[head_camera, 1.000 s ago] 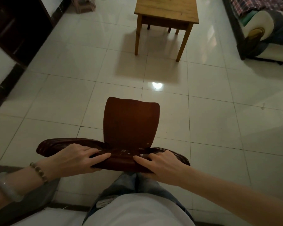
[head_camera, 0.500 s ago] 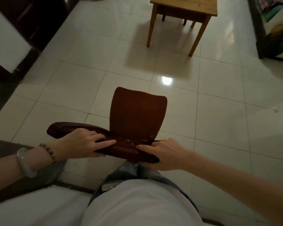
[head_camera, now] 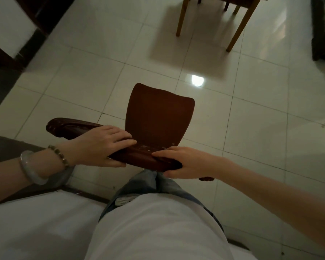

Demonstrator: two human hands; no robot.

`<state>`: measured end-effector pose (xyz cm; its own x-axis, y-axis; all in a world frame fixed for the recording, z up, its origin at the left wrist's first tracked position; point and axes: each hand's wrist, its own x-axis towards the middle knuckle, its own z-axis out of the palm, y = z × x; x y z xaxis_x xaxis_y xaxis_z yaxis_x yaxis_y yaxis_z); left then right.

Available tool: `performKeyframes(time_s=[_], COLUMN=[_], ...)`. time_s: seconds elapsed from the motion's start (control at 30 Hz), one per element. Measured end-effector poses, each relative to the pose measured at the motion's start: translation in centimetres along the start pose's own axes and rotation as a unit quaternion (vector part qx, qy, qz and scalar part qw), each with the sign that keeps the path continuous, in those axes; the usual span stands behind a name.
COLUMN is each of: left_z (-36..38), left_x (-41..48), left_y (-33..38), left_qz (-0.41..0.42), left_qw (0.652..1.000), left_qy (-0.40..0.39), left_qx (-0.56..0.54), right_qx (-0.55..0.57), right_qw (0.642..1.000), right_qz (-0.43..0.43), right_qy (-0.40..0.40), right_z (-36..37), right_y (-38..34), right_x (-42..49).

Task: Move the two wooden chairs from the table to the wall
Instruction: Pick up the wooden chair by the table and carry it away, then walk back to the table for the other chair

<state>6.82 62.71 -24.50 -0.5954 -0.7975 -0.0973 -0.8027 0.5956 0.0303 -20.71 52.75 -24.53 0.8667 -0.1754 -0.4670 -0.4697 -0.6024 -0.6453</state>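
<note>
Chair, dark wood, viewed from above. Left hand and right hand each clasp its top rail, fingers curled. Its legs appear hidden.

You only see the table as legs; its top is cut off by the upper edge. The chair shows you its dark backrest and top rail, but seat and legs are hidden beneath them, so you cannot tell whether it stands on the floor. Your left hand covers part of the rail, and your right hand hides the rail's right end, with its thumb tucked underneath out of sight. The dark furniture at the right edge is cropped and too dim to identify. The top-left corner is blurred
</note>
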Motion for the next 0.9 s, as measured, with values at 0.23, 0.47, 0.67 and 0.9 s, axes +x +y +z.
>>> performKeyframes(time_s=[0.23,0.47,0.67,0.9], left_z=[-0.4,-2.9,-6.5,-14.2], left_x=[1.2,4.0,11.0,26.9], left_y=[0.2,-0.1,0.8,3.2], left_qz=[-0.001,-0.140,-0.358,-0.364], left_qw=[0.997,0.983,0.854,0.800], left_qy=[-0.022,0.035,0.272,0.391], left_qx=[-0.079,-0.113,-0.263,-0.274], right_qx=[0.038,0.037,0.060,0.184], right_qw=[0.999,0.997,0.977,0.893], right_qz=[0.000,-0.063,-0.079,-0.107], right_qy=[-0.029,0.038,0.190,0.397], right_z=[-1.0,-6.3,-15.0,-26.3], right_y=[0.7,1.2,6.1,16.2], right_x=[1.0,1.8,-2.1,-15.2])
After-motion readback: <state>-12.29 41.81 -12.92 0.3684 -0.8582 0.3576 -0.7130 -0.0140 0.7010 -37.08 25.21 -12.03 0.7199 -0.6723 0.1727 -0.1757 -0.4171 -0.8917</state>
